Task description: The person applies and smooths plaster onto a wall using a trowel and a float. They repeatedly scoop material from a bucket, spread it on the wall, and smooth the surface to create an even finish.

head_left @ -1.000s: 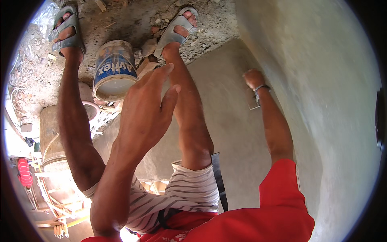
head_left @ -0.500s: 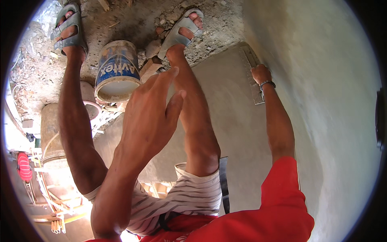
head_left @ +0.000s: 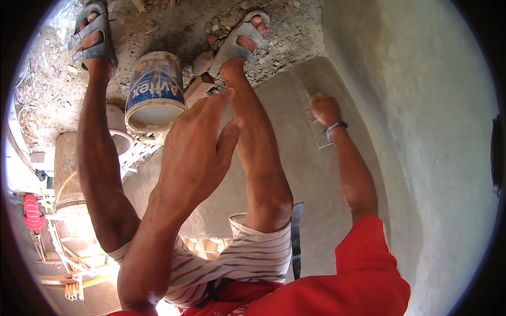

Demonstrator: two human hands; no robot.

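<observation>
My right hand (head_left: 325, 110) grips a flat rectangular metal trowel (head_left: 320, 139) against the smooth grey plastered surface (head_left: 282, 129), beside its curved join with the pale wall (head_left: 437, 131). My left hand (head_left: 192, 147) is raised in the middle of the view, fingers slightly bent and apart, holding nothing; it hangs in front of my bent right leg (head_left: 266, 195). A dirty white bucket (head_left: 154, 87) with a blue label stands between my sandaled feet, just beyond my left hand's fingers.
Rubble and grit cover the rough floor (head_left: 137, 26). A wood block (head_left: 197, 89) lies by my right foot. A pinkish bucket (head_left: 117, 124), a taller stained container (head_left: 67, 174), a red-striped shape (head_left: 33, 213) I cannot make out and thin wooden pieces (head_left: 74, 279) are at left.
The trowel in my right hand moved up toward the corner by the wall, then leftward and slightly down across the plaster, away from the wall. My left hand has shifted only slightly.
</observation>
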